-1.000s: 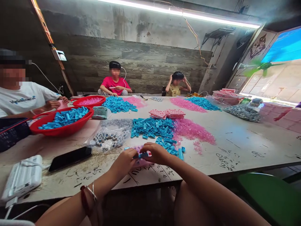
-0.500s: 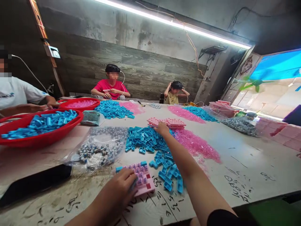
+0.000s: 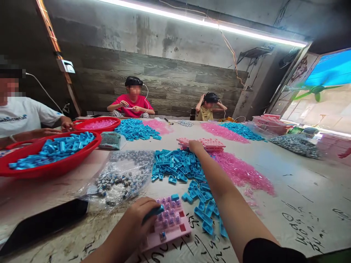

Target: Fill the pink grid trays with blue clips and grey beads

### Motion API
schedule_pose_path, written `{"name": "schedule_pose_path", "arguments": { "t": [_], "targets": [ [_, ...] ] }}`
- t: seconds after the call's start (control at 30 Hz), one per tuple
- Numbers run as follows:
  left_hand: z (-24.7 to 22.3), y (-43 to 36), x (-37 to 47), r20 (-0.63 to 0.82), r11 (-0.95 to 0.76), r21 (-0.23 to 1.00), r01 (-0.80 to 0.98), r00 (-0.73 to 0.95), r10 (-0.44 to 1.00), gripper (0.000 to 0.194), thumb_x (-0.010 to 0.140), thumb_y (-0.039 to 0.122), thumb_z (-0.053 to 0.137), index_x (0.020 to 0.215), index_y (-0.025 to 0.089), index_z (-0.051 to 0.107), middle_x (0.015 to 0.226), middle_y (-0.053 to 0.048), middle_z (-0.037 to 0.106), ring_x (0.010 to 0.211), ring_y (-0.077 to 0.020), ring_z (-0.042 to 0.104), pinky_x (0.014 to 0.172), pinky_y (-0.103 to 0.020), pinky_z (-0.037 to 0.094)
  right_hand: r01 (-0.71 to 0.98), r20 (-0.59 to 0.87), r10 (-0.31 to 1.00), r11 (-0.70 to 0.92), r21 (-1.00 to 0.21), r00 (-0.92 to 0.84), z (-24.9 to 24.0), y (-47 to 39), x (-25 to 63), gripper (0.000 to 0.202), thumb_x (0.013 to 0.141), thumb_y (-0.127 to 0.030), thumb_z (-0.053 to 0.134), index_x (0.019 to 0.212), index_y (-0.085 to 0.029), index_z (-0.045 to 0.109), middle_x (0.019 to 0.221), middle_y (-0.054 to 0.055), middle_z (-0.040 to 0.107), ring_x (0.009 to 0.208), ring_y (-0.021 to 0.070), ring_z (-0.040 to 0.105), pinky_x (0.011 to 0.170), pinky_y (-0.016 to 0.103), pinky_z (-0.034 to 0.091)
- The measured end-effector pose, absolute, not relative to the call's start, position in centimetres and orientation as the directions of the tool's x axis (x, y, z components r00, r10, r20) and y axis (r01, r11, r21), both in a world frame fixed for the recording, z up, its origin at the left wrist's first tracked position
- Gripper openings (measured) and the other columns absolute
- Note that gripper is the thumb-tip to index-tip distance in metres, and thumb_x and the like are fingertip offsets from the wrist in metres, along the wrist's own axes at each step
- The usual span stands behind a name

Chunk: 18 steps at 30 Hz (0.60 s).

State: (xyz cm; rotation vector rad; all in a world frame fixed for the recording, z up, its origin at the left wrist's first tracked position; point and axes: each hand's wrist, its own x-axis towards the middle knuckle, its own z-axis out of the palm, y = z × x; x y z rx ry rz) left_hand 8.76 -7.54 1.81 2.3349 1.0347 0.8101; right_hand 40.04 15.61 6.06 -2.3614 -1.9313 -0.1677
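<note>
Right hand (image 3: 196,147) gone within a second from beside the left hand (image 3: 137,223) to the stacked pink boards (image 3: 212,143).
Left fingers pinch a blue piece (image 3: 156,210) at the near pink board (image 3: 175,235) on the table (image 3: 287,164), perhaps also steadying it; right fingertips are hidden, grip untellable. Loose blue pieces (image 3: 178,164) lie between, likely for short reaches.

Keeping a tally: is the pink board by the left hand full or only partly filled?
Partly filled: purplish caps sit in rows on the pink board, but two red squares show uncapped.
</note>
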Motion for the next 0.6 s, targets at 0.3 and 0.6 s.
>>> {"name": "schedule_pose_path", "arguments": {
  "t": [0.3,0.6],
  "targets": [
    [3.3,-7.8,8.7,0.283,-0.569,0.627,0.531,0.525,0.803,0.020,0.077,0.018,0.054,0.094,0.020,0.066,0.099,-0.005,0.065,0.093,-0.0197,0.059,0.086,-0.032,0.046,0.962,0.424,0.871,-0.274,-0.005,0.250,8.8,12.4,42.7,0.030,0.088,-0.028,0.043,0.114,-0.015,0.048,0.104,0.016,0.061,0.094,0.0248,0.060,0.075,0.033,0.046],
    [3.8,-5.6,5.5,0.253,-0.430,0.549,0.717,0.347,0.903,0.029,0.074,0.021,0.049,0.099,0.018,0.063,0.103,-0.008,0.064,0.095,-0.0237,0.059,0.085,-0.034,0.043,0.953,0.651,0.712,-0.088,-0.289,0.264,7.5,7.8,41.9,0.033,0.086,-0.035,0.044,0.112,-0.016,0.049,0.101,0.011,0.063,0.088,0.0235,0.059,0.070,0.028,0.042]
  ]
}}
